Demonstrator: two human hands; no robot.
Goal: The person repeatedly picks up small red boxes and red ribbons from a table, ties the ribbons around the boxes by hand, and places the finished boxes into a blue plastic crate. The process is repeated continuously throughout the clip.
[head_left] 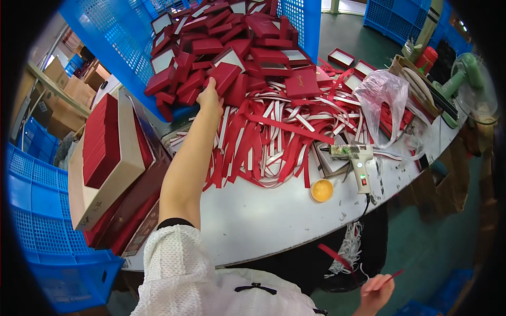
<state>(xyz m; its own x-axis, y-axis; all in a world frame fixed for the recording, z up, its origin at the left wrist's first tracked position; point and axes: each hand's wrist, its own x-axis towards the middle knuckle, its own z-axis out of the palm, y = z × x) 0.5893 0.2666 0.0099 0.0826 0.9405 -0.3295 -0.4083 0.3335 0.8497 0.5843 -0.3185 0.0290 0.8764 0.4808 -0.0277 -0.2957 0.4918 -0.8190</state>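
Note:
My left arm stretches out to the heap of dark red gift boxes [263, 52] piled in a blue crate. At the near edge of the heap, my left hand [210, 98] is closed on one red box [224, 77]; most of its fingers are hidden behind it. My right hand [377, 293] is low at the right, beyond the table's front edge, with its fingers pinched on a thin red strip [396, 274]. Another red strip [335, 257] shows to the left of that hand; whether the two are one piece I cannot tell.
Red and white ribbon strips [263, 142] cover the middle of the white table [247, 221]. A glue gun [359, 166] stands beside a small orange-yellow cup [321, 190]. Cartons of red boxes [103, 142] stand at left. A plastic bag [382, 100] and green fan [466, 79] are at right.

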